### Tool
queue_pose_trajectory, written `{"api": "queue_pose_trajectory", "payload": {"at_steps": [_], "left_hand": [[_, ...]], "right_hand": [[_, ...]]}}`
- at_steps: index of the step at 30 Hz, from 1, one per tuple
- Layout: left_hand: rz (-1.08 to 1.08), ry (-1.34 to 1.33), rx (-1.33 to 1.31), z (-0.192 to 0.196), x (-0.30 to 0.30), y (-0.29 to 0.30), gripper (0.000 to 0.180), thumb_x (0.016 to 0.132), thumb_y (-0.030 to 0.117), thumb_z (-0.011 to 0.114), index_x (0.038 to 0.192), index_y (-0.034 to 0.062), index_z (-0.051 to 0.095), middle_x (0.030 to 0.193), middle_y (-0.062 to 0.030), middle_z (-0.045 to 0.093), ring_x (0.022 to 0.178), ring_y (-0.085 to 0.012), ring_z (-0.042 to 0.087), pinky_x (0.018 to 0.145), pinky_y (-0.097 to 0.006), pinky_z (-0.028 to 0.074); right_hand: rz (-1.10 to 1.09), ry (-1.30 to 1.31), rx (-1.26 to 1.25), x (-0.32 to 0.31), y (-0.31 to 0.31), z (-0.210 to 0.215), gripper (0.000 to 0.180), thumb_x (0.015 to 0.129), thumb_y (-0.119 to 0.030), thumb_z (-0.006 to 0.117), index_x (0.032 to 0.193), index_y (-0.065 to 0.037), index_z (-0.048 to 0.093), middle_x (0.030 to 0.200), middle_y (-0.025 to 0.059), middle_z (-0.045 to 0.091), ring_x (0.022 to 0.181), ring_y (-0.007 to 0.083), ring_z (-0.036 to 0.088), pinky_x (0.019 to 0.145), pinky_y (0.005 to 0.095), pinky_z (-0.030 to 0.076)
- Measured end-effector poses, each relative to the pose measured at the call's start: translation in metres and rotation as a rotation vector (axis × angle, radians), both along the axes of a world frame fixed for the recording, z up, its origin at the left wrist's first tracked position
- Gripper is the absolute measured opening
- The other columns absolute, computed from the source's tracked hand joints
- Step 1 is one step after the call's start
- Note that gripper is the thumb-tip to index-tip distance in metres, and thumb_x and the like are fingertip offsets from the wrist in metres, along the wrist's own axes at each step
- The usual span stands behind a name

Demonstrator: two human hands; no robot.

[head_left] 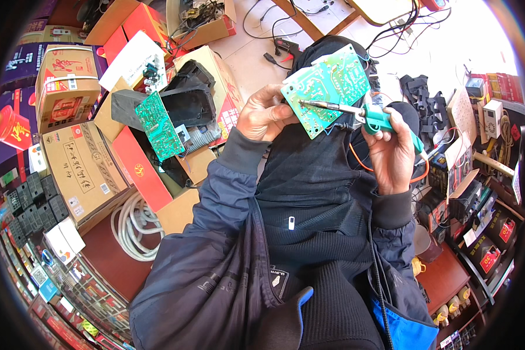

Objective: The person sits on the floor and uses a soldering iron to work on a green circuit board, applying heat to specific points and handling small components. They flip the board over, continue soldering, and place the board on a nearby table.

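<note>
Above my lap, my left hand is closed on the left edge of a green circuit board, which is tilted with its solder side facing up. Between the thumb and fingers of my right hand is the green handle of a soldering iron. Its metal shaft lies across the board, pointing left, and the tip is at the board's left part, close to my left fingers. Whether the tip touches the board, I cannot tell. From the handle's end runs an orange cord.
A second green circuit board leans against dark plastic casings at the left. Cardboard boxes and a coiled white hose lie further left. Black cables cross the floor ahead. On the right are crowded shelves with a white box.
</note>
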State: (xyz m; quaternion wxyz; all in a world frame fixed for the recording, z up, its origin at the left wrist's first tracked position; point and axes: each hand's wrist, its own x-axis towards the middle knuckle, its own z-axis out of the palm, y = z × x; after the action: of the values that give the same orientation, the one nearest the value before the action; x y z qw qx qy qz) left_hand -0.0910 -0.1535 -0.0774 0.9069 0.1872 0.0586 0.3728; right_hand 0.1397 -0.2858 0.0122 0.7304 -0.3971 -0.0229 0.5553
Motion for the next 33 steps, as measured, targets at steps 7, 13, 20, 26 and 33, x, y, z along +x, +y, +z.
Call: {"api": "queue_pose_trajectory", "payload": {"at_steps": [7, 13, 20, 26, 33], "left_hand": [[0.014, 0.021, -0.032, 0.002, 0.002, 0.000, 0.040, 0.088, -0.008, 0.067, 0.122, 0.0126, 0.063, 0.124, -0.0128, 0.065, 0.115, -0.0298, 0.066, 0.096, -0.051, 0.057], [0.067, 0.014, -0.076, 0.005, 0.006, -0.007, 0.038, 0.087, -0.008, 0.067, 0.119, 0.0116, 0.059, 0.124, -0.0117, 0.064, 0.114, -0.0297, 0.065, 0.094, -0.051, 0.058], [0.091, 0.105, -0.156, 0.007, 0.007, -0.010, 0.050, 0.085, -0.002, 0.072, 0.127, 0.0118, 0.048, 0.126, -0.0085, 0.060, 0.116, -0.0275, 0.063, 0.094, -0.051, 0.057], [0.062, 0.130, -0.124, 0.014, 0.011, -0.009, 0.065, 0.083, 0.007, 0.078, 0.138, 0.0087, 0.043, 0.131, -0.0088, 0.057, 0.121, -0.0273, 0.060, 0.097, -0.049, 0.056], [0.061, 0.154, -0.100, 0.019, 0.012, -0.009, 0.072, 0.081, 0.010, 0.080, 0.142, 0.0087, 0.042, 0.137, -0.0106, 0.054, 0.125, -0.0285, 0.058, 0.101, -0.050, 0.053]], "right_hand": [[0.007, -0.004, 0.007, 0.000, 0.000, 0.004, 0.021, 0.101, -0.016, 0.056, 0.112, 0.002, 0.060, 0.075, 0.0011, 0.053, 0.072, 0.0141, 0.056, 0.080, 0.0343, 0.055], [0.001, 0.032, 0.027, 0.000, 0.001, 0.004, 0.023, 0.101, -0.015, 0.055, 0.114, 0.004, 0.060, 0.076, 0.0010, 0.054, 0.072, 0.0127, 0.056, 0.082, 0.0360, 0.055], [-0.010, 0.070, 0.047, 0.004, 0.000, 0.002, 0.023, 0.103, -0.015, 0.054, 0.114, 0.005, 0.059, 0.078, 0.0032, 0.054, 0.069, 0.0113, 0.053, 0.090, 0.0374, 0.056], [-0.035, 0.073, 0.064, 0.003, 0.008, 0.001, 0.025, 0.102, -0.016, 0.055, 0.116, 0.004, 0.061, 0.075, 0.0006, 0.052, 0.072, 0.0127, 0.057, 0.092, 0.0418, 0.055], [0.012, 0.099, 0.137, -0.011, 0.030, -0.003, 0.023, 0.102, -0.016, 0.055, 0.115, 0.002, 0.061, 0.075, 0.0018, 0.054, 0.071, 0.0123, 0.057, 0.096, 0.0437, 0.056]]}}
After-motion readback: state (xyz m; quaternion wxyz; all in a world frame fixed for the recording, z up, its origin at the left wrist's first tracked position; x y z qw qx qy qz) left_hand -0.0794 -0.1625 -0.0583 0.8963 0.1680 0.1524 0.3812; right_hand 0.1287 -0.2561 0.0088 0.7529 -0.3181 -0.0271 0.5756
